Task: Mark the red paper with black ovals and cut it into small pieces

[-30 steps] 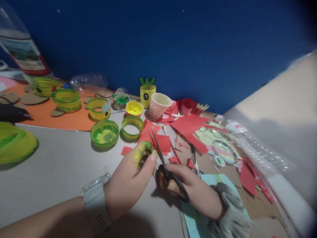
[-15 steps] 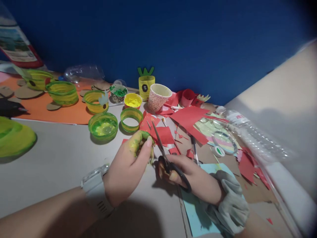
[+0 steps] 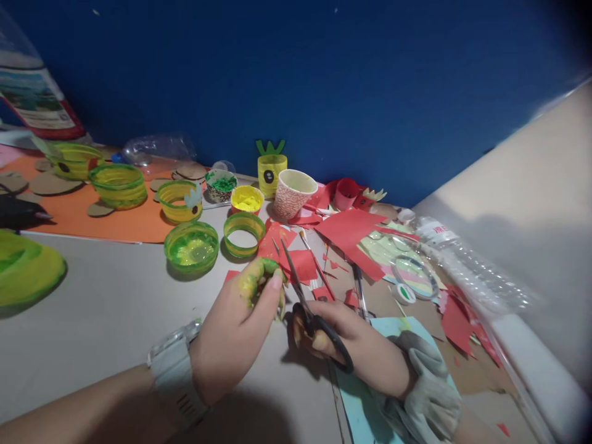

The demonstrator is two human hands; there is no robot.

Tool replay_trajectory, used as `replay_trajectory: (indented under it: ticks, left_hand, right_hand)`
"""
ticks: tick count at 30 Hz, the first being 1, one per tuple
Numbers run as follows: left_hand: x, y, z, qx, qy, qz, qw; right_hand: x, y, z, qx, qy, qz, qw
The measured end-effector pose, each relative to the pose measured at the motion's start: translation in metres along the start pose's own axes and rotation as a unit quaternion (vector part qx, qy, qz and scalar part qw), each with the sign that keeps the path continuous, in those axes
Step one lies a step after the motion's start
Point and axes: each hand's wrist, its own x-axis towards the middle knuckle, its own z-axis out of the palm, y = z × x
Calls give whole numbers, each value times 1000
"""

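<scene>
My right hand is closed on a pair of black-handled scissors, its blades slightly parted and pointing away from me. Close to the blades, my left hand has its fingers curled, with green and yellow paint on them. Whether anything sits inside those fingers is hidden. Beyond the left hand lie a painted ring in green and yellow and a painted bottle base. Red paper pieces lie just past the scissor tips.
Paint cups, one yellow and one green, stand behind near a patterned paper cup. An orange sheet bears more painted rings at left. A clear plastic bottle, a tape roll and blue paper lie at right.
The view has tilted slightly, so the objects on the table appear a little lower. Both hands keep nearly the same pose, and the scissors stay in the right hand.
</scene>
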Motion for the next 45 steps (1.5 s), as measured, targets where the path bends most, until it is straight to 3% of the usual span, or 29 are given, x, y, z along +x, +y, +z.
replay_trajectory:
  ticks: [15, 45]
  left_hand:
    - [0, 2, 0, -29, -4, -5, 1000]
    - [0, 0, 2, 1, -17, -9, 1000]
  right_hand:
    - [0, 2, 0, -51, 3, 1, 999]
    - [-1, 3, 1, 2, -6, -12, 1000]
